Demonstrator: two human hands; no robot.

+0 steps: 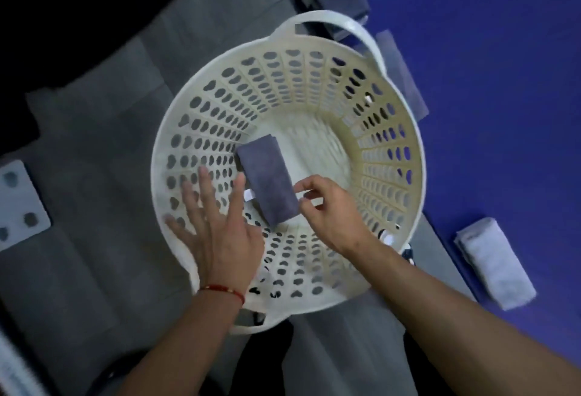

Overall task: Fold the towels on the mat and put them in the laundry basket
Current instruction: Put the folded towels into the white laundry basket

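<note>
Blue mat (pixel 490 81) at right; white basket (pixel 405 131) beside it on grey floor (pixel 94 175). Folded grey towel (pixel 268 181) lies in the basket's bottom (a white tag shows at its left edge). My left hand (pixel 217 235) is spread flat, fingers straight, over the near wall. My right hand (pixel 330 207) hovers just beside the towel, fingers loosely curled; whether it pinches the cloth I cannot tell. A pale folded towel (pixel 493 263) rests on the mat.
</note>
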